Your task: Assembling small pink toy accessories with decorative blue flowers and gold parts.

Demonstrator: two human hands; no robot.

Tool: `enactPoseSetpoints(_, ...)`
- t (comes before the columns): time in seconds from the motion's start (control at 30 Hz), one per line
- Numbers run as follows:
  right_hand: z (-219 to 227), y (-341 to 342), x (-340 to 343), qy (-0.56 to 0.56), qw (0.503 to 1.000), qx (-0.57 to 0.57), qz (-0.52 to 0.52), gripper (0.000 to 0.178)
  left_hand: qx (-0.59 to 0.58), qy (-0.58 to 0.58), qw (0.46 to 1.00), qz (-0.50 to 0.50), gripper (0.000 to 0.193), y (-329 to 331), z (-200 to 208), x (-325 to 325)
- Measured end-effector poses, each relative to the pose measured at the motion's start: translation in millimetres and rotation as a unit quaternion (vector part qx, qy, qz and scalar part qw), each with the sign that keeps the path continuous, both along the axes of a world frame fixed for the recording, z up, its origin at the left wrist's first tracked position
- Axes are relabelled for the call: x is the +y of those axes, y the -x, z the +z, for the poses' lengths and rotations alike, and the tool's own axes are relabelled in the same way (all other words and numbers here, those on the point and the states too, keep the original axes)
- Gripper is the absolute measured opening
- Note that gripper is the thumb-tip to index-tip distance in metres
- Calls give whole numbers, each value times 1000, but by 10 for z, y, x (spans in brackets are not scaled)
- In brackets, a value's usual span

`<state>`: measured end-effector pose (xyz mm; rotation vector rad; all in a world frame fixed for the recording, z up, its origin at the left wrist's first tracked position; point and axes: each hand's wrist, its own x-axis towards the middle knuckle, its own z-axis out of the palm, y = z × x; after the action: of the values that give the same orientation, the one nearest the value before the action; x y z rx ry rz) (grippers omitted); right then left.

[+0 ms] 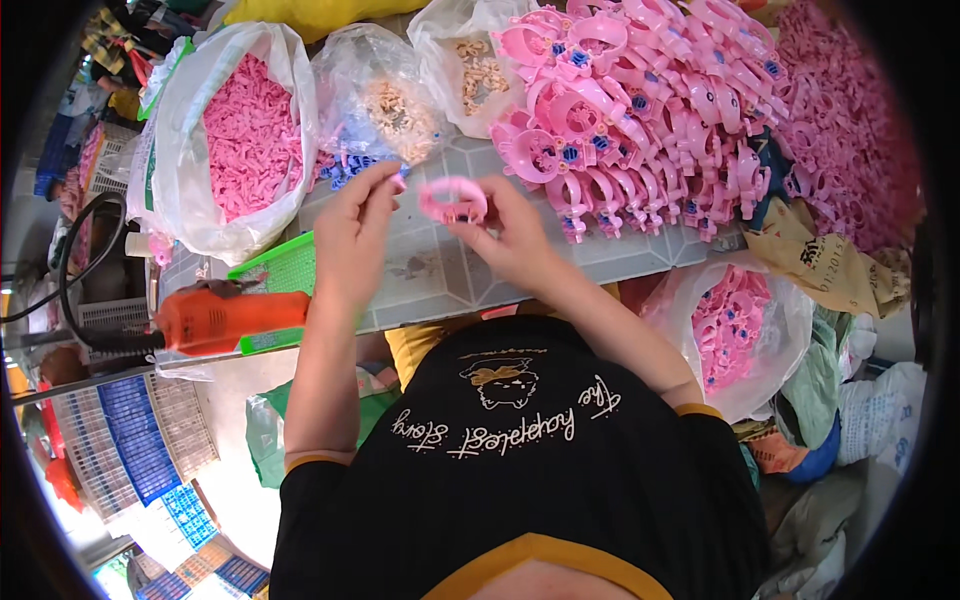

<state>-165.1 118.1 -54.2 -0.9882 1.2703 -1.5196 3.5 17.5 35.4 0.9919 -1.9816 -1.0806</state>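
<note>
My right hand (512, 238) grips a pink plastic ring-shaped part (453, 200) between thumb and fingers, above the grey tabletop (440, 275). To its left, my left hand (352, 232) is closed in a pinch on a small pink piece (398, 184) that shows at the fingertips. The two hands are a short way apart, and their pieces do not touch. Just beyond my left fingertips lie small blue pieces (350, 168). A large heap of pink ring-shaped parts with blue bits (610, 110) rises beyond my right hand.
An orange corded tool (235, 318) lies on a green basket (275, 275) at the left edge. Behind are a white bag (175, 130) of small pink pieces and clear bags (350, 60) with beige pieces. More pink pieces (840, 130) are heaped at right; another filled bag (790, 330) sits below the table.
</note>
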Motion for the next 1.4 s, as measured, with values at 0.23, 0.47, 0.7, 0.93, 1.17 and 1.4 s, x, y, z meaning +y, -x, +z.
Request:
enactPoseSetpoints(0.23,414,260,330,391,785,478,-47,25,93,-127,983,-91,21,-26,173,375)
enactPoseSetpoints(0.47,494,272,431,381,774,504,-44,24,73,-95,987,-108,16,58,228,469)
enactPoseSetpoints(0.7,488,259,447,369,759,534,-44,24,51,12,993,-110,16,90,220,486)
enactPoseSetpoints(0.93,541,228,458,368,736,567,-38,26,2,41,996,-79,15,111,290,544)
enactPoseSetpoints(1.17,556,217,469,371,728,575,-45,25,-12,156,983,-98,16,116,308,539)
enactPoseSetpoints(1.4,554,231,427,377,714,587,-58,24,-5,40,998,-58,16,123,311,553)
